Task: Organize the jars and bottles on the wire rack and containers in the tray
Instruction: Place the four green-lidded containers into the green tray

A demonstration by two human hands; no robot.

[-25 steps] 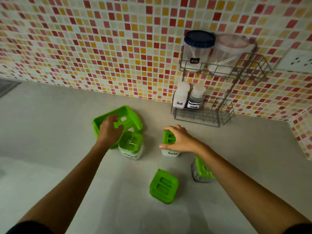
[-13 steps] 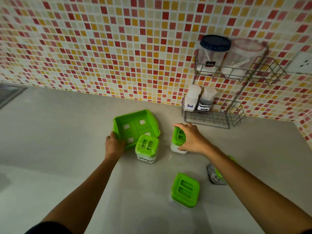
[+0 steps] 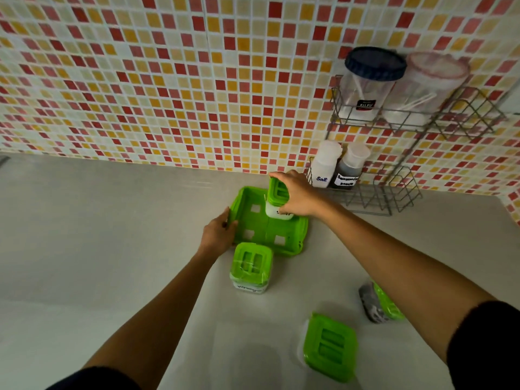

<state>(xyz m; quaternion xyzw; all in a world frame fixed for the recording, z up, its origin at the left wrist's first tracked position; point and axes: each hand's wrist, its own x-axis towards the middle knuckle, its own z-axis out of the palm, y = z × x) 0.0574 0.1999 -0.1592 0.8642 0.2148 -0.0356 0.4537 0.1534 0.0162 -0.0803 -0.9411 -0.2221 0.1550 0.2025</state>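
Observation:
A green tray with four compartments lies flat on the counter. My left hand grips its left rim. My right hand holds a green-lidded salt container over the tray's far right compartment. A green-lidded vinegar container stands just in front of the tray. Another green-lidded container stands nearer me. A dark-filled one is partly hidden behind my right forearm. The wire rack on the wall holds two bottles below and two jars above.
The grey counter stretches left of the tray. A mosaic-tiled wall backs it and turns a corner at far right. The rack's right halves, upper and lower, hold nothing.
My right hand lifted the salt container off the counter and carried it over the tray. The tray, tilted before, now lies flat with my left hand on its rim.

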